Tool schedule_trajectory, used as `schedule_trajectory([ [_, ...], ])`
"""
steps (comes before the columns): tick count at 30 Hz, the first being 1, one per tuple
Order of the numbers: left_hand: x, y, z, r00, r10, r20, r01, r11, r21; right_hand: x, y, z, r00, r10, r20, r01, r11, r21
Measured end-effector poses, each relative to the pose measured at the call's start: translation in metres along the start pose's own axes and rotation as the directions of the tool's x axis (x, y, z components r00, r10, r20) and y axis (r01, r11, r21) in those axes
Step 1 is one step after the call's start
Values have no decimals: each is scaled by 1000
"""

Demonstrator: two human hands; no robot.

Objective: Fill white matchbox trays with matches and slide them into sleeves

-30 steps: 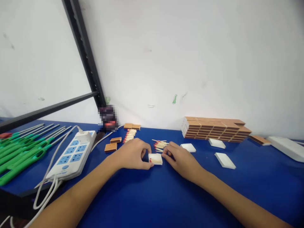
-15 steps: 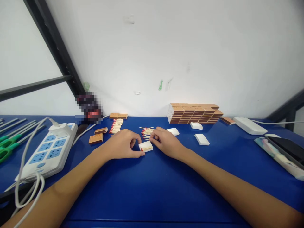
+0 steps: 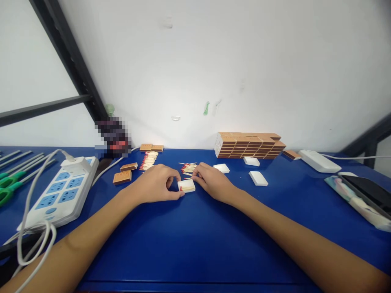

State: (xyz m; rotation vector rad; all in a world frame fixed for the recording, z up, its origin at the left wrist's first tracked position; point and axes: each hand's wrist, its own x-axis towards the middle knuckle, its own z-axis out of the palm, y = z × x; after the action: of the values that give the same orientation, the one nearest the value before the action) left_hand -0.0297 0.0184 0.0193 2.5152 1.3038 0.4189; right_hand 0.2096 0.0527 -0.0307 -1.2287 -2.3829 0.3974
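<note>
My left hand curls around the left side of a small white matchbox tray, gripping it between thumb and fingers on the blue table. A few red-headed matches lie along the tray's near side. Just right of the tray, my right hand is closed in a pinch. A single match reaches left from its fingertips, beyond the tray's far edge. Behind it lies a loose pile of matches. A larger row of matches lies farther left, beyond my left hand.
Stacked matchboxes stand against the wall. White trays lie right of my right hand, matchbox sleeves at left. A power strip with cables and green-handled scissors occupy the left; a phone lies right.
The tray has turned slightly under my left hand, and more match heads show in it. My right hand stays pinched in nearly the same spot. The whole view has shifted slightly.
</note>
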Motion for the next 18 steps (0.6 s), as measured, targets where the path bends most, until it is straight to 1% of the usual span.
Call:
schedule_trajectory([
  [3, 0, 1, 0, 999, 4, -42, -3, 1000, 26, -2, -3, -10, 999, 32, 15, -32, 999, -3],
  [7, 0, 1, 1, 998, 0, -67, 4, 999, 52, -7, -11, -19, 998, 35, -45, -34, 999, 23],
  [9, 0, 1, 2, 998, 2, -57, 0, 999, 49, -12, -17, -18, 999, -2, -45, 3, 1000, 31],
  [13, 0, 1, 3, 999, 8, -50, -7, 999, 38, -18, -25, -10, 994, -111, -7, 111, 994, 8],
  [15, 0, 1, 3, 999, 8, -51, -6, 999, 40, -16, -23, -8, 991, -128, -44, 129, 991, 35],
  [16, 0, 1, 3, 999, 6, -51, -4, 999, 43, -13, -20, -9, 990, -115, -80, 120, 991, 62],
  [18, 0, 1, 2, 999, 1, -45, 1, 999, 48, -5, -13, -9, 988, -52, -144, 68, 992, 110],
])
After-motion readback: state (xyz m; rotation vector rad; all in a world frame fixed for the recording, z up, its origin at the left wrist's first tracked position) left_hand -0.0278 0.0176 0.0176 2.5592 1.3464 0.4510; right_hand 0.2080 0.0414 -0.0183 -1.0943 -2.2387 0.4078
